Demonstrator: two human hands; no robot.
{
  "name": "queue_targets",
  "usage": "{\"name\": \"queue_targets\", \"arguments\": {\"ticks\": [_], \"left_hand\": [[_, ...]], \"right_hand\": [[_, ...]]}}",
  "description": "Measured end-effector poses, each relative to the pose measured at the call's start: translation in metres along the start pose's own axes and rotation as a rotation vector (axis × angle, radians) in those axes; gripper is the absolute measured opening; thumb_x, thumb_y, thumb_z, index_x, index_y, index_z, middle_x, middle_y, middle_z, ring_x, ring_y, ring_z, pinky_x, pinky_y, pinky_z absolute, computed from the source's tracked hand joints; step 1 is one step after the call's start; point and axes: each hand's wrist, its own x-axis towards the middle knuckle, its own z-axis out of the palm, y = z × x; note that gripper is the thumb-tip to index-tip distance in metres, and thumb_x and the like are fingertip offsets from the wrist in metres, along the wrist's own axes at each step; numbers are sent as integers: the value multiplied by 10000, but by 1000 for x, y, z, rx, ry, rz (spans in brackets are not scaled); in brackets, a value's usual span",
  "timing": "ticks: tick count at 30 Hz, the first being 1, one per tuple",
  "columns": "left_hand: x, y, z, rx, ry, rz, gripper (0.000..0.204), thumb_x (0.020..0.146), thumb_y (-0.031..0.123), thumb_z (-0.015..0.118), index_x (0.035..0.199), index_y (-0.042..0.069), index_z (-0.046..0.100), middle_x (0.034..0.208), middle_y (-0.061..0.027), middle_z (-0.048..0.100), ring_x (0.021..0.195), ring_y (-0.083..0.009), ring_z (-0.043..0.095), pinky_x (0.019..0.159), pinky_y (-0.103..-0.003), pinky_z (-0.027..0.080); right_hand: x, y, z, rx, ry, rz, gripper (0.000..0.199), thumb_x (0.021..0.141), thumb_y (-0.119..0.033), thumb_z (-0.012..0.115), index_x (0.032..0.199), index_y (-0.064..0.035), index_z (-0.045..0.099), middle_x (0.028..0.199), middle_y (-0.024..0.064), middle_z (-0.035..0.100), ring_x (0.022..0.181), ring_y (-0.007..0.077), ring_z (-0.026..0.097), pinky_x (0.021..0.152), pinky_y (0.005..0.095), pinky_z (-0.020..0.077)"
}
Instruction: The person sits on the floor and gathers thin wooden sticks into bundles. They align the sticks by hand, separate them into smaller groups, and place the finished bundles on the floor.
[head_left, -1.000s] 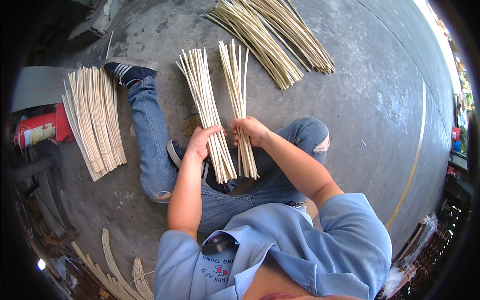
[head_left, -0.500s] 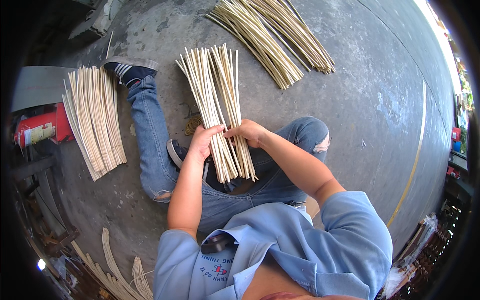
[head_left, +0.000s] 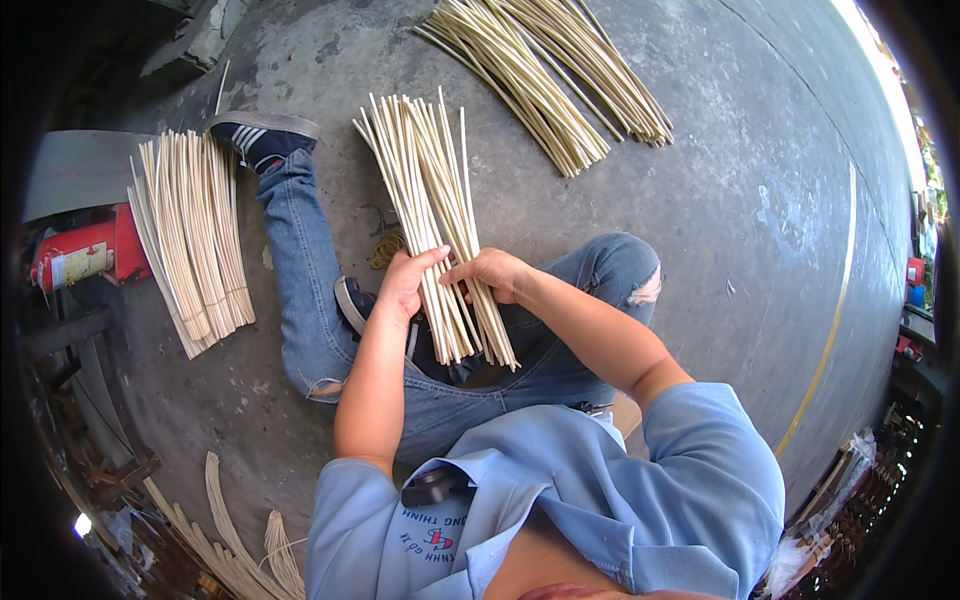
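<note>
Two bunches of thin pale rattan sticks stand tilted between my knees, their near ends close to my lap. My left hand [head_left: 408, 280] is closed round the left bunch of rattan sticks [head_left: 403, 185], thumb across its front. Round the lower part of the right bunch of rattan sticks [head_left: 453, 205] my right hand [head_left: 490, 275] is closed, its fingertips reaching toward the left thumb. Both bunches touch or nearly touch near the hands. The upper ends are uneven, and a few sticks of the right bunch stick out beyond the others.
More rattan sticks [head_left: 535, 95] lie in loose piles on the concrete floor [head_left: 720, 230] at the far side. A tied stack of sticks [head_left: 190, 240] leans at left, beside a red cylinder [head_left: 85, 258]. Rubber bands [head_left: 387, 248] lie by my shoe. Curved canes [head_left: 230, 540] are at lower left.
The right bunch has thinned at its top and leans closer to the left bunch. My right hand has shifted slightly down and left, still gripping.
</note>
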Motion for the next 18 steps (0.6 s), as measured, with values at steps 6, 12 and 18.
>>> {"name": "queue_targets", "arguments": {"ticks": [6,12,18], "left_hand": [[0,-1,-2,-7,-8,23,359,935,69,684,1272,-33,611,1169,-145,696,1042,-244,693,904,-388,582],[-2,3,-12,14,-53,-29,277,940,82,658,1193,-31,647,1068,-137,719,978,-235,706,868,-370,588],[-4,1,-11,18,3,43,261,915,56,671,1163,-21,644,1020,-111,709,912,-219,701,807,-368,592]], "right_hand": [[2,4,2,11,69,2,358,806,-39,756,1141,53,671,965,166,709,741,239,678,657,398,574],[-6,-1,-2,44,85,-3,291,826,-62,677,1103,27,685,843,90,648,696,200,615,658,376,535],[-3,-3,-3,-36,89,39,188,857,-155,785,948,-33,674,734,17,562,612,132,531,584,325,486]]}}
